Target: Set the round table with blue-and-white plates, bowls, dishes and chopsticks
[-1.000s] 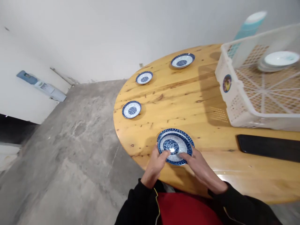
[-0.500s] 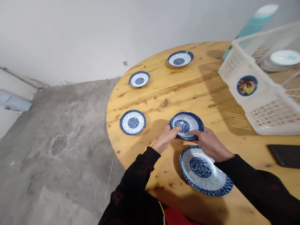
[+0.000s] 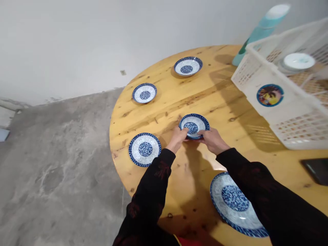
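Both of my hands grip a small stack of blue-and-white patterned plates (image 3: 194, 126) low over the middle of the round wooden table (image 3: 230, 112). My left hand (image 3: 178, 138) pinches its near left rim and my right hand (image 3: 212, 140) pinches its near right rim. A single plate of the same pattern (image 3: 233, 201) lies flat near the table's front edge, under my right forearm. Three more plates lie around the left and far edge: one at the near left (image 3: 145, 149), one farther back (image 3: 144, 92) and one at the far side (image 3: 188, 65).
A white plastic crate (image 3: 276, 95) with a round sticker stands at the right, holding white plates (image 3: 298, 61). A teal bottle (image 3: 258, 32) stands behind it. A black flat object (image 3: 316, 169) lies at the right edge. Bare concrete floor (image 3: 56, 164) is to the left.
My hands left one plate lying at the table's front edge and carried the rest of the stack away from me toward the table's middle. The view shifted with my head.
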The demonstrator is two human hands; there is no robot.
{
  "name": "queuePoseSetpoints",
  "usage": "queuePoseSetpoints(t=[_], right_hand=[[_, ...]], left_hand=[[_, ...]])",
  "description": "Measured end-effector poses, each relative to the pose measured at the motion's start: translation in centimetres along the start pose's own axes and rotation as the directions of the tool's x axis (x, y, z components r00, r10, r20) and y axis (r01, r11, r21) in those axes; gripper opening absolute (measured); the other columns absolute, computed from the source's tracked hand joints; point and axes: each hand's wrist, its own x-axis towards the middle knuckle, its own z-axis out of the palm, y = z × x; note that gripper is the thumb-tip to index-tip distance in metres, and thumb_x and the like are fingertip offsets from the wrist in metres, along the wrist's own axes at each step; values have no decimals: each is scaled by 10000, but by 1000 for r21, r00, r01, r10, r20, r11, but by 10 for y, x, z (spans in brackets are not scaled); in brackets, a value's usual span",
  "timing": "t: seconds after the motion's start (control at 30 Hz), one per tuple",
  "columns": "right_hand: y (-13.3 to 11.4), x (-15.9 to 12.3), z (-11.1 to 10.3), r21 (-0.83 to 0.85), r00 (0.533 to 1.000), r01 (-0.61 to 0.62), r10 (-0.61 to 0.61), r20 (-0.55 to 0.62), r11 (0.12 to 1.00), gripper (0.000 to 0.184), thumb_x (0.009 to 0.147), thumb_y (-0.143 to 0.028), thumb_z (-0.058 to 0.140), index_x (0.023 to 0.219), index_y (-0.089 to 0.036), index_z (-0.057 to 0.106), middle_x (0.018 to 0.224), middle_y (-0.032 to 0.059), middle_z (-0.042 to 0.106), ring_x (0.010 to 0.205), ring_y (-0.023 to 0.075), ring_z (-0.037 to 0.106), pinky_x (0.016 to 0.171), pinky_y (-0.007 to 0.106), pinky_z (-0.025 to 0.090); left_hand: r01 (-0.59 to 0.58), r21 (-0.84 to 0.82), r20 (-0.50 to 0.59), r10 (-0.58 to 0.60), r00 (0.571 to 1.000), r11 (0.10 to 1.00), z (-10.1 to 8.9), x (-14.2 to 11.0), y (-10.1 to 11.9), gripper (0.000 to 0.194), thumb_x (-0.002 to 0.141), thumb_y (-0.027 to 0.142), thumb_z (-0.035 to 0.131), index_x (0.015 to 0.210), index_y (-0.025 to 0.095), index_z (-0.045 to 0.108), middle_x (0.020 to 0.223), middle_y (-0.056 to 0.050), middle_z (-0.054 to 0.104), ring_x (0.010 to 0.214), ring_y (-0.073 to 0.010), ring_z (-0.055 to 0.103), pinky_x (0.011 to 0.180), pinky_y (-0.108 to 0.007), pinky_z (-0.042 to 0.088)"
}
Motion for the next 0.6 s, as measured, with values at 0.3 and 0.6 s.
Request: queuePoseSetpoints(t=[0.3,0.6], right_hand=[[-6,26,7,-21,1000,22,-21,12,1000,228,595,4,660,743,-171,663,666,17,718,604,174,678,511,245,602],[-15,37,9,-91,998,56,-54,23,994,199,634,-32,693,748,-191,653,732,36,734,686,208,704,546,290,611]], left_hand=[[-19,70,29,17,999,997,-3,22,11,276,929,258,540,1158,160,660,1201,-144,756,960,-239,742,729,-313,637],[-23,55,89,18,996,998,-3,24,25,259,978,287,533,1121,144,694,1134,-153,780,1016,-252,743,815,-347,632]])
